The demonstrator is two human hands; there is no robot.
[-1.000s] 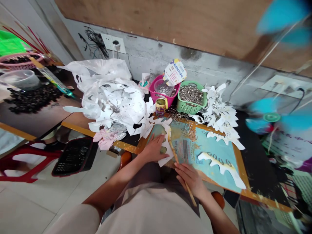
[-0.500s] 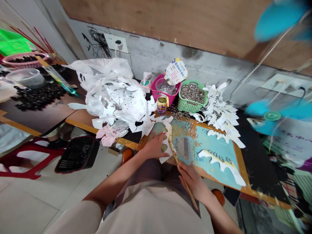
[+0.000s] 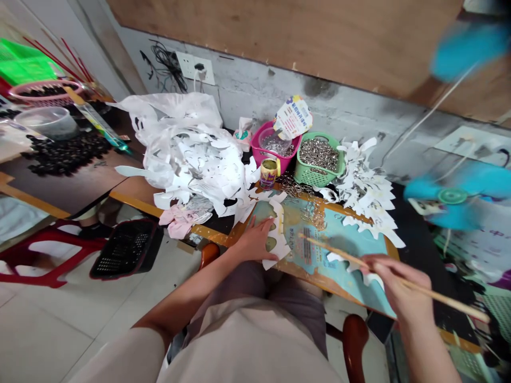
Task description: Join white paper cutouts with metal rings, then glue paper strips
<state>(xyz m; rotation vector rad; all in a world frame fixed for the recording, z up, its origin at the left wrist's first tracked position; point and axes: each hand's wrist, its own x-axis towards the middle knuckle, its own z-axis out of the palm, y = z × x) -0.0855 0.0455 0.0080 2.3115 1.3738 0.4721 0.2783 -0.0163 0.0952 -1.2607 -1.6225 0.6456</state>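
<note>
My left hand [image 3: 254, 240] lies with spread fingers on a white scalloped paper strip [image 3: 281, 251], pressing it against the blue board [image 3: 337, 226]. A yellowish stain runs along the strip's straight edge. Held in my right hand [image 3: 405, 290] is a thin wooden stick [image 3: 449, 301], its tip pointing left over the middle of the board. Under that hand, a second scalloped strip [image 3: 375, 278] is partly hidden. Loose metal rings [image 3: 313, 214] lie at the board's back edge, near a small open tin [image 3: 268, 175] with a colourful label.
Behind the board stand a pink basket [image 3: 255, 143] and a green basket [image 3: 317, 173] full of metal pieces. Paper cut-outs [image 3: 199, 165] heap at left; more strips [image 3: 369, 191] pile at right. A blue fan [image 3: 453, 196] spins at far right.
My right hand has moved right and up with the stick, away from the strip under my left hand and over the second strip. My left hand stays on its strip.
</note>
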